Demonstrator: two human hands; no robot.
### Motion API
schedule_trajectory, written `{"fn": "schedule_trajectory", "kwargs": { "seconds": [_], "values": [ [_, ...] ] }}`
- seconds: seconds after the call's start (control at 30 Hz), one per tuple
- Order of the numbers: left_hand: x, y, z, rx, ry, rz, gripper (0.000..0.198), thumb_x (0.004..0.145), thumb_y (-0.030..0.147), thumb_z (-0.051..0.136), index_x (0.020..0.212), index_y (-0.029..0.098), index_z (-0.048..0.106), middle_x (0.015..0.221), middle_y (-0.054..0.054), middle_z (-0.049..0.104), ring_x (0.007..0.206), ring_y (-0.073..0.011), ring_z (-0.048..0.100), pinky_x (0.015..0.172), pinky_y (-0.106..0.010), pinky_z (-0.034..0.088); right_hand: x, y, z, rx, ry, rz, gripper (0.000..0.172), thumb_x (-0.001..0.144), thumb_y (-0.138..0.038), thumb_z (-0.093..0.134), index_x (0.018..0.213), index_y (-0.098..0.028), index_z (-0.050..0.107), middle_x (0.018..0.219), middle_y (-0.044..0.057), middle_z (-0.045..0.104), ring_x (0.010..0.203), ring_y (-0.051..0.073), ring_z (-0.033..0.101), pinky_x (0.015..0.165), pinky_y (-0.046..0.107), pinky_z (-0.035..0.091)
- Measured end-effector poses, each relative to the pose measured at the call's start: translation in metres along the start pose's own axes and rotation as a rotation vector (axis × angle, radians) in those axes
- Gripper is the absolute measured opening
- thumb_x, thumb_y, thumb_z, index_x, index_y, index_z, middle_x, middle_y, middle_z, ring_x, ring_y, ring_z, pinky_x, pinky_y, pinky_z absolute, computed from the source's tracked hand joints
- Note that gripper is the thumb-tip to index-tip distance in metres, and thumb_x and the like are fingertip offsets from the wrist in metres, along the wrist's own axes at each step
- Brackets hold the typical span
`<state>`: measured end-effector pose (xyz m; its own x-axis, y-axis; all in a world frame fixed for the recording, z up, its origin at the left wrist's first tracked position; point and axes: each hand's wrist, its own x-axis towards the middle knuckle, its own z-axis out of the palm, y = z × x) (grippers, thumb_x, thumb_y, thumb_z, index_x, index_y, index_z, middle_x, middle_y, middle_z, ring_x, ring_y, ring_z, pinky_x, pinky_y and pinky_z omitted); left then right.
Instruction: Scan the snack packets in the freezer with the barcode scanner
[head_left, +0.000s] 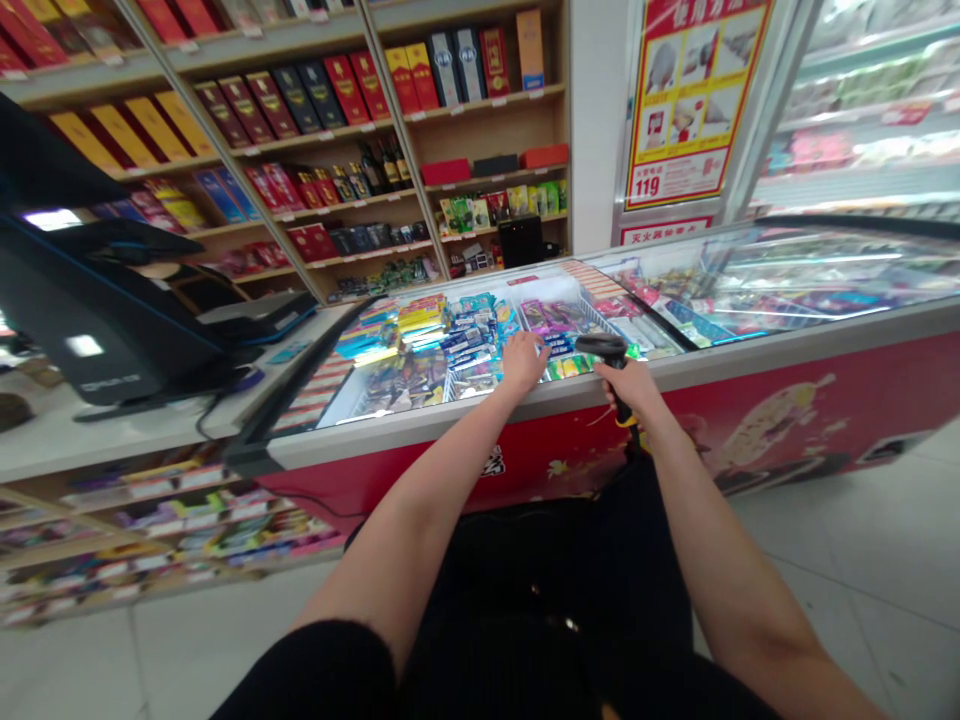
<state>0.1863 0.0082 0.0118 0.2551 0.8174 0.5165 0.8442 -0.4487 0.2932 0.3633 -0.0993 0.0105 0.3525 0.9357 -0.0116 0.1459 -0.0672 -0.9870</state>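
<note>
LEFT: open bare hand [523,362], fingers spread wide, just over small blue-and-white packets [470,340] | RIGHT: bare hand [622,392] closed firmly round black pistol-grip barcode scanner [609,350] | PLACE: 2 hands at front rim of red-sided, glass-topped display chest [450,425]

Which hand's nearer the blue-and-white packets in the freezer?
Left hand: directly beside the packets, reaching into the freezer. Right hand: farther right, gripping a barcode scanner.
</note>
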Motion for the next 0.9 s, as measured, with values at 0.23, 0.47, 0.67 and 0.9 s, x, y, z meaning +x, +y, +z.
{"fn": "schedule_trajectory", "kwargs": {
  "seconds": [0.23,0.47,0.67,0.9],
  "values": [
    [-0.012,-0.048,-0.031,0.14,0.04,-0.196,0.03,0.091,0.027,0.055,0.12,0.018,0.061,0.127,-0.014,0.057,0.122,-0.0305,0.049,0.101,-0.042,0.04,-0.007,-0.01,0.023,-0.013,-0.054,-0.006,0.024,0.085,-0.025,0.067,0.072,-0.019,0.048,0.045,-0.006,0.049,0.032,0.009,0.044,0.031,0.02,0.038],
    [-0.03,-0.087,-0.057,0.237,0.004,-0.311,0.035,0.088,0.026,0.059,0.122,0.018,0.059,0.126,-0.015,0.057,0.123,-0.0326,0.049,0.101,-0.043,0.041,-0.01,-0.017,0.06,-0.09,-0.139,-0.055,0.023,0.086,-0.026,0.066,0.072,-0.019,0.049,0.047,-0.004,0.051,0.034,0.01,0.046,0.032,0.021,0.039],
    [-0.042,-0.104,-0.065,0.152,-0.017,-0.271,0.028,0.088,0.023,0.059,0.115,0.017,0.062,0.124,-0.015,0.059,0.119,-0.0283,0.054,0.099,-0.036,0.043,-0.02,-0.028,0.089,-0.19,-0.192,-0.097,0.022,0.086,-0.027,0.067,0.074,-0.018,0.051,0.05,-0.002,0.054,0.035,0.01,0.048,0.034,0.021,0.041],
    [-0.046,-0.115,-0.065,0.021,-0.066,-0.238,0.022,0.089,0.024,0.061,0.11,0.017,0.066,0.116,-0.012,0.066,0.112,-0.0239,0.06,0.099,-0.032,0.045,-0.032,-0.039,0.108,-0.233,-0.232,-0.122,0.021,0.086,-0.026,0.066,0.073,-0.018,0.051,0.049,-0.003,0.054,0.035,0.01,0.048,0.034,0.02,0.04]
  ]
}}
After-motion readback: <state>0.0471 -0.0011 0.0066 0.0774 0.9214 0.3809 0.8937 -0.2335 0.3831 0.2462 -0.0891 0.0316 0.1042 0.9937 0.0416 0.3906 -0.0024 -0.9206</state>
